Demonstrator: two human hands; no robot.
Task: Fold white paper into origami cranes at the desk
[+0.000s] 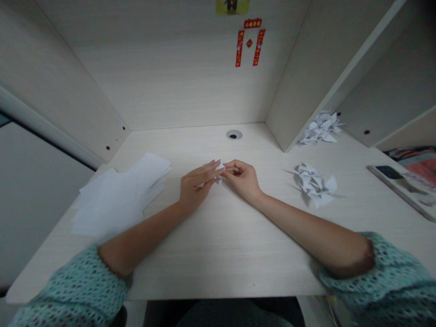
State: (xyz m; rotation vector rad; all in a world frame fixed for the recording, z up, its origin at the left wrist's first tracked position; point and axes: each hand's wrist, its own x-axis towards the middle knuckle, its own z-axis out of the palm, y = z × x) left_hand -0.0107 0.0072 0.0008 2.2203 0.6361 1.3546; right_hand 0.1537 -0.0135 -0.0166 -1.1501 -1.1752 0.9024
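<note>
A small piece of folded white paper [220,166] is between my two hands at the middle of the desk, mostly covered by fingers. My left hand [197,184] lies over its left side, fingers stretched across it and the thumb beneath, gripping it. From the right, my right hand [244,178] pinches its edge between thumb and forefinger, the other fingers curled in. How the paper is folded cannot be made out. Left of my hands lies a loose stack of white paper sheets [116,200]. To the right sits a pile of folded white paper pieces [315,184] with pointed ends.
Another pile of folded paper [322,128] lies farther back, by the upright divider panel [306,86]. A phone [405,186] rests at the right on a light-coloured object. A round cable hole [234,135] is near the back panel, which bears red paper stickers [249,43].
</note>
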